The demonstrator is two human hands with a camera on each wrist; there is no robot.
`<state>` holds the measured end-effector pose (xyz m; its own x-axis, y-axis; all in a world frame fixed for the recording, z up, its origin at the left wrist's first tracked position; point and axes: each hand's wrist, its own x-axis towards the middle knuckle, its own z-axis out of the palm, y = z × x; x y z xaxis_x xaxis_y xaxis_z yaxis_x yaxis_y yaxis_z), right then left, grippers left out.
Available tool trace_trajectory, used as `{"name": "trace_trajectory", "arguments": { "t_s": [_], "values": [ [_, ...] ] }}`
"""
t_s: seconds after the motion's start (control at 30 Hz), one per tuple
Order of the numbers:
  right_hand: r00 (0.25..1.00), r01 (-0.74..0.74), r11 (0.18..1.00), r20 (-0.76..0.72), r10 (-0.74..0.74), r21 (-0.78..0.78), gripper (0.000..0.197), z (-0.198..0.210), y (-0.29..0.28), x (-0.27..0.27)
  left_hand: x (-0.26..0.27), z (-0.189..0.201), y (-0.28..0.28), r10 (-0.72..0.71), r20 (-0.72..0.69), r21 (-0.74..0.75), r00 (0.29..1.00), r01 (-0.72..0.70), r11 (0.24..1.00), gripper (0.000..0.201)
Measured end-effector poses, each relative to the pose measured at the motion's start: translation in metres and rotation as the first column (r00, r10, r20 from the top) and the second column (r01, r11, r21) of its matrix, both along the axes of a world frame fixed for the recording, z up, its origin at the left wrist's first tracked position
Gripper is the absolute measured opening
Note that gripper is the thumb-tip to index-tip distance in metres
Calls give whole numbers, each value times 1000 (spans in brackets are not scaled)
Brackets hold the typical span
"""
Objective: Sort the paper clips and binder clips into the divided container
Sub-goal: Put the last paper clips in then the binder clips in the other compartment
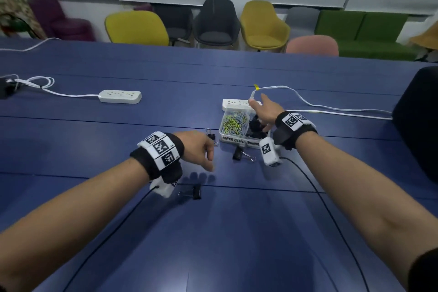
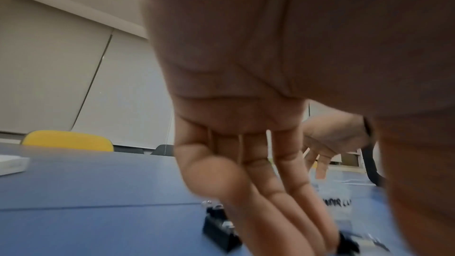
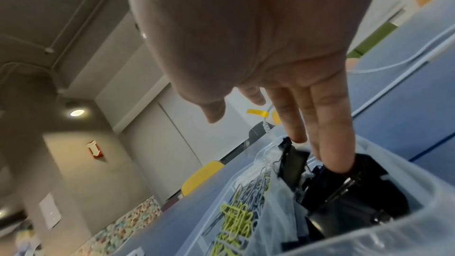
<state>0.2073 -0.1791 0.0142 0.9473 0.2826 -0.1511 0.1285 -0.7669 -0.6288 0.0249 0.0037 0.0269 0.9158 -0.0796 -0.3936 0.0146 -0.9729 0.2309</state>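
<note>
A clear divided container (image 1: 237,141) stands on the blue table (image 1: 142,232). Its left compartment holds coloured paper clips (image 1: 234,123) (image 3: 241,207), its right one black binder clips (image 1: 257,129) (image 3: 344,182). My right hand (image 1: 263,111) (image 3: 317,143) reaches into the right compartment with straight fingers, holding nothing; its fingertips (image 3: 337,164) touch the black clips. My left hand (image 1: 209,160) (image 2: 283,211) hovers left of the container, fingers pointing down and empty. Three black binder clips lie loose on the table: one (image 1: 211,136) by the container's left corner, one (image 1: 239,154) in front of it, one (image 1: 193,192) under my left wrist.
A white power strip (image 1: 120,96) lies far left, another (image 1: 233,103) right behind the container, with white cables (image 1: 331,108) running right. A large black object (image 1: 417,121) sits at the right edge. Chairs (image 1: 260,23) line the far side.
</note>
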Motion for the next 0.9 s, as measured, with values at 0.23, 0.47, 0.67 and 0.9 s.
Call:
{"name": "trace_trajectory", "arguments": {
  "t_s": [0.23,0.47,0.67,0.9],
  "values": [
    [933,-55,983,341,114,-178,18,5,0,-43,-37,-27,4,-23,-141,-70,990,13,997,49],
    [843,-333,807,229,486,-487,29,-13,-11,-83,-28,-34,9,-34,11,-113,999,35,993,9],
    [748,-223,683,328,577,-695,55,-18,-7,-96,11,-25,29,209,138,-179,968,-183,967,20],
    [783,-204,639,268,561,-742,49,-31,-1,-108,45,-39,23,327,258,-108,909,-310,945,33]
  ]
}}
